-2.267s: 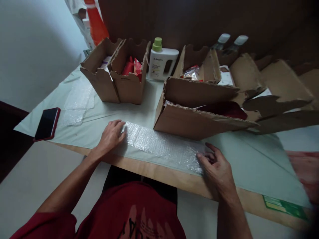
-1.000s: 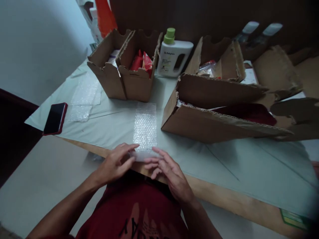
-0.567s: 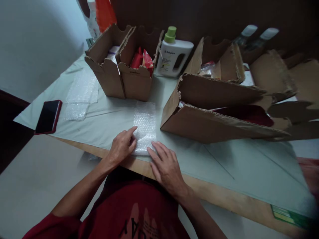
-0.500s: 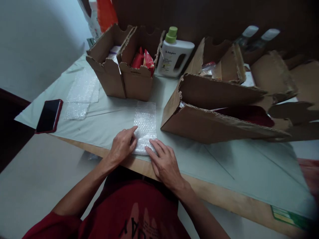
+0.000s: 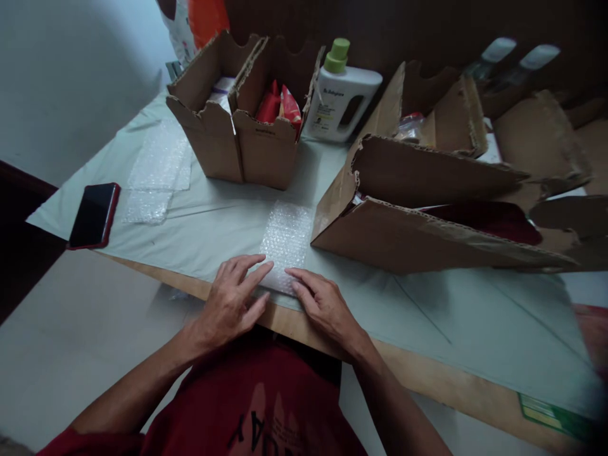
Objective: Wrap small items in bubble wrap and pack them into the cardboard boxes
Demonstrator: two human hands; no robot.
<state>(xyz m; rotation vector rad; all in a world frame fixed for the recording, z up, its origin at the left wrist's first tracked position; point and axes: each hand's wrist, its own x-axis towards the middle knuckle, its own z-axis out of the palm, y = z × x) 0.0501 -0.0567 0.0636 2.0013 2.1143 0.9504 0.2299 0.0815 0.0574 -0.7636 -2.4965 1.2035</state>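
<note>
A sheet of clear bubble wrap (image 5: 286, 235) lies on the cloth-covered table in front of me, close to the front edge. Its near end looks folded or layered, and whether anything is inside I cannot tell. My left hand (image 5: 235, 294) is at the sheet's lower left, fingers apart, the fingertips over or touching its edge. On the lower right part of the wrap rests my right hand (image 5: 325, 304), with its fingers stretched out and touching it. Neither hand grips anything.
More bubble wrap sheets (image 5: 156, 164) lie at the left, beside a phone (image 5: 94, 215) in a red case. Two cardboard bins (image 5: 266, 149) stand at the back, next to a white bottle (image 5: 332, 104) with a green cap. Larger cardboard boxes (image 5: 427, 237) fill the right side.
The bubble wrap has turned slightly and shifted to the right. My left hand has spread its fingers, no longer pointing with one finger on the wrap. My right hand has moved slightly right.
</note>
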